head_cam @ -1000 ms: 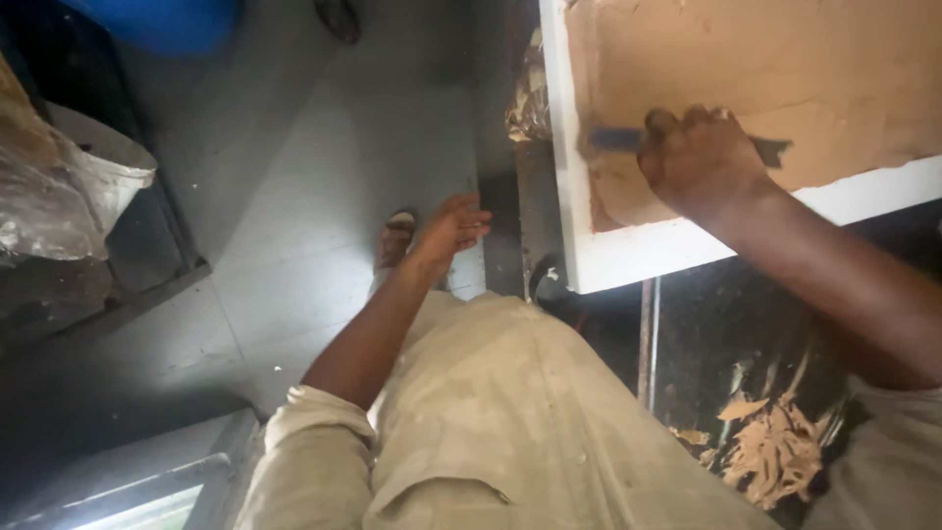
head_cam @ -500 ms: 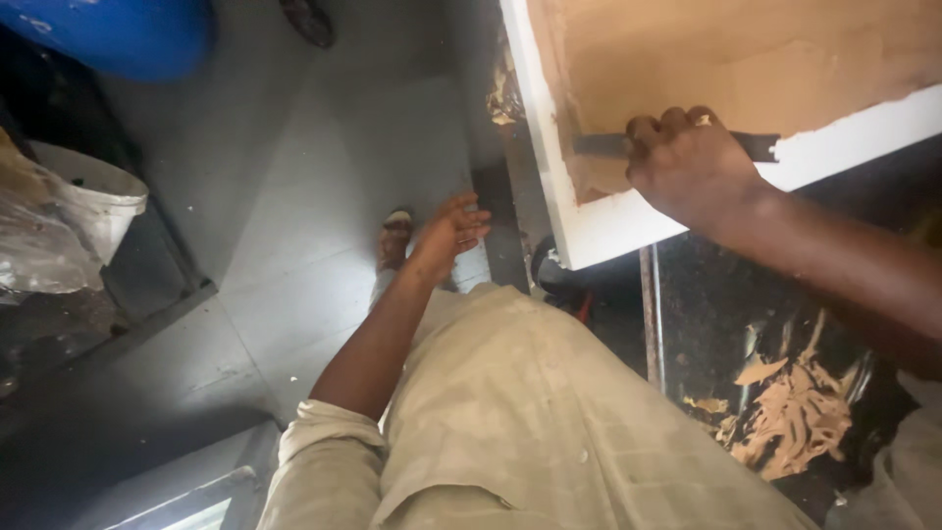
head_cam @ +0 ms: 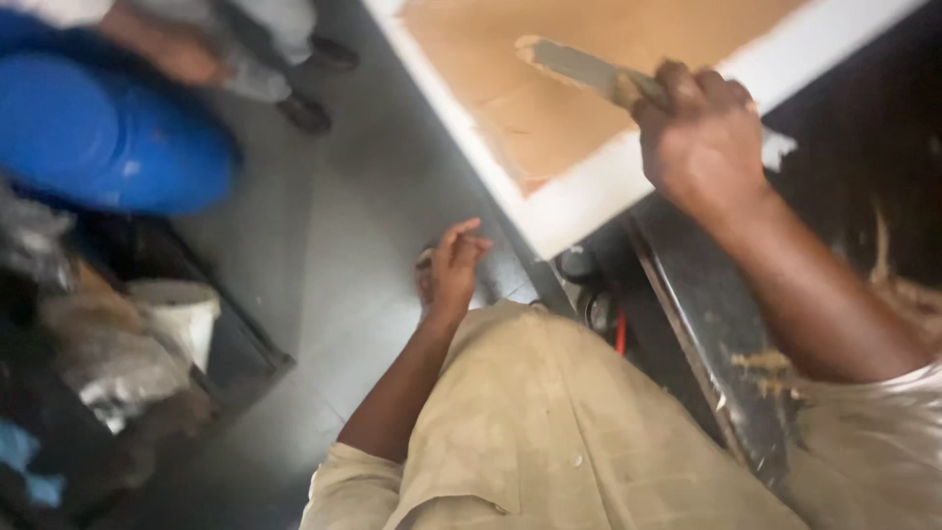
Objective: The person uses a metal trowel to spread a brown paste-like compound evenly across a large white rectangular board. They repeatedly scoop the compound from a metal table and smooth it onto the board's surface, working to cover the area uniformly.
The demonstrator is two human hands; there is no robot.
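My right hand (head_cam: 702, 132) grips a putty knife (head_cam: 579, 67) whose flat blade lies on a white-edged board (head_cam: 589, 191) coated with tan filler. The blade points up and left across the tan patch. My left hand (head_cam: 449, 267) hangs empty beside my thigh, fingers loosely apart, over the grey floor. My beige trousers fill the lower middle of the view.
A blue drum (head_cam: 108, 137) stands at the upper left, with another person's legs and dark shoes (head_cam: 299, 110) beyond it. A white bucket (head_cam: 182, 314) and crumpled plastic bags sit at the left. A dark bench with dried filler smears (head_cam: 760, 368) runs under the board.
The view has swung and blurred; the board now sits higher and more to the right. My right hand has drawn the knife across the filler. The left hand still hangs by my leg.
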